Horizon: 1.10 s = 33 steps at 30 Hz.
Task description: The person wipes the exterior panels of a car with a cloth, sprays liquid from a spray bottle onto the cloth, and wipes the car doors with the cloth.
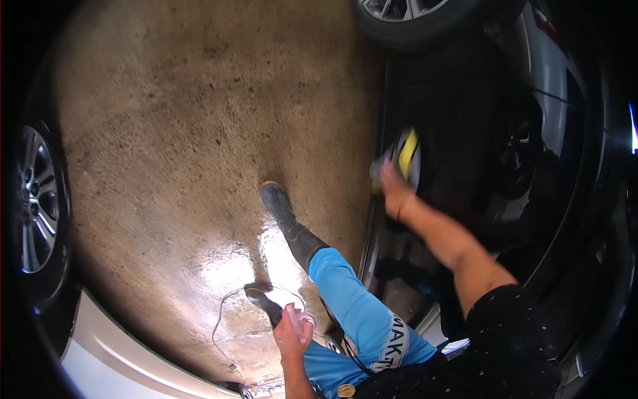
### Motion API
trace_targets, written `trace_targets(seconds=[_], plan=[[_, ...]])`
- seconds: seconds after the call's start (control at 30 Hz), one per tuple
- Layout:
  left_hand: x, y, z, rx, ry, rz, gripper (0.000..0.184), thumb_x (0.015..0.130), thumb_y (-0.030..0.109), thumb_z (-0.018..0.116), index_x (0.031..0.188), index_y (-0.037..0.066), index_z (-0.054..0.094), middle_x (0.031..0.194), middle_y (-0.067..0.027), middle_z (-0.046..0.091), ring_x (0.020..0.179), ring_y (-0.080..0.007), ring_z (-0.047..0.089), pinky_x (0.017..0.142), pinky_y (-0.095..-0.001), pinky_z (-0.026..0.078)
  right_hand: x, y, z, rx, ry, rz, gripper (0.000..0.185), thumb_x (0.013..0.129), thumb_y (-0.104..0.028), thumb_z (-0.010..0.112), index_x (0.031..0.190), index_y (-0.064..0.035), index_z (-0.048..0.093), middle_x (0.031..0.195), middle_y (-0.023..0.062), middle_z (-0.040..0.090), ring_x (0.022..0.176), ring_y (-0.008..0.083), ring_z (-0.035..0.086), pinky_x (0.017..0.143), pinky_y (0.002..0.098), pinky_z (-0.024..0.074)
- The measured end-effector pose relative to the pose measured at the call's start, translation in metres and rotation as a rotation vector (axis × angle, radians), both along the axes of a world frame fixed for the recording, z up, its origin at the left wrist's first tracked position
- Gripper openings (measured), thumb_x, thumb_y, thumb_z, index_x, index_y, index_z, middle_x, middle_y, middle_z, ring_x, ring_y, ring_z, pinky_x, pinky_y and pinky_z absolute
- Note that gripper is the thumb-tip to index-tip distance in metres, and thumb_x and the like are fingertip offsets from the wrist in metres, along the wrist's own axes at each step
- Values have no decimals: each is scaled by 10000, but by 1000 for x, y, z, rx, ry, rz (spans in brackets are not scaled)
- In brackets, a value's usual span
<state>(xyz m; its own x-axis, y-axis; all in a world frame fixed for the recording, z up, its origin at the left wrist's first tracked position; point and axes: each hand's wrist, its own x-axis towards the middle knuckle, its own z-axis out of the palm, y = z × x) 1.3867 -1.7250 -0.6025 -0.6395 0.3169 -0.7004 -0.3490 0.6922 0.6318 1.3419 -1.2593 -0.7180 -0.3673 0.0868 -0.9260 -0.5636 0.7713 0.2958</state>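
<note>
My right hand (397, 189) is stretched out to the side of a black car (438, 100), its fingers closed round a yellow-and-grey pad (409, 151). Motion smears both hand and pad. The pad is at the car's lower side panel; whether it touches the panel I cannot tell. Low in the view, my left hand (289, 338) is held in front of my legs. It grips a small pale pink, see-through object (306, 323) with a rounded rim, whose exact kind does not show.
A black car's wheel (405, 13) is at the top. On the left stands a light-coloured car (113, 346) with a spoked wheel (36, 199). Wet brown concrete floor (199, 133) lies between the cars. A thin cable (218, 319) curves beside my dark boots (286, 216).
</note>
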Motion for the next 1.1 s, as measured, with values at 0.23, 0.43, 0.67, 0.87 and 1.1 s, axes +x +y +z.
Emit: trace_targets(seconds=[0.23, 0.43, 0.67, 0.87, 1.1], plan=[[-152, 83, 64, 131, 222, -111, 466, 786, 98, 630, 1237, 3, 564, 944, -180, 723, 816, -366, 723, 739, -427, 581, -89, 49, 36, -87, 73, -563, 538, 964, -282, 431, 1425, -20, 520, 1296, 185, 629, 1311, 347, 511, 1212, 453, 238], [-276, 153, 95, 334, 471, -250, 464, 774, 58, 636, 1230, 1, 574, 931, -179, 728, 804, -330, 735, 731, -387, 582, -64, 35, 80, -413, 568, -1405, 493, 962, -287, 475, 1302, 57, 568, 1336, 298, 560, 1240, 424, 544, 1134, 474, 357], [-402, 231, 86, 451, 449, -434, 430, 784, 39, 632, 1211, 7, 591, 929, -167, 735, 814, -290, 746, 721, -353, 579, 38, -40, 277, -1102, 717, -3433, 451, 933, -267, 611, 1266, 38, 617, 1230, 138, 687, 1118, 272, 655, 1016, 373, 484], [-487, 282, 37, 622, 526, -721, 451, 776, 99, 709, 1212, 47, 602, 938, -118, 745, 788, -311, 735, 696, -368, 592, 124, -136, 368, 161, 3100, -2089, 448, 939, -236, 583, 1305, 20, 610, 1313, 125, 616, 1231, 241, 562, 1081, 410, 434], [-519, 328, -21, 691, 592, -919, 523, 760, 79, 728, 1260, 29, 580, 950, -116, 742, 803, -296, 736, 723, -363, 598, -73, 21, 323, 467, 2304, -550, 510, 924, -243, 590, 1383, -25, 546, 1410, 108, 544, 1308, 273, 507, 1099, 437, 404]])
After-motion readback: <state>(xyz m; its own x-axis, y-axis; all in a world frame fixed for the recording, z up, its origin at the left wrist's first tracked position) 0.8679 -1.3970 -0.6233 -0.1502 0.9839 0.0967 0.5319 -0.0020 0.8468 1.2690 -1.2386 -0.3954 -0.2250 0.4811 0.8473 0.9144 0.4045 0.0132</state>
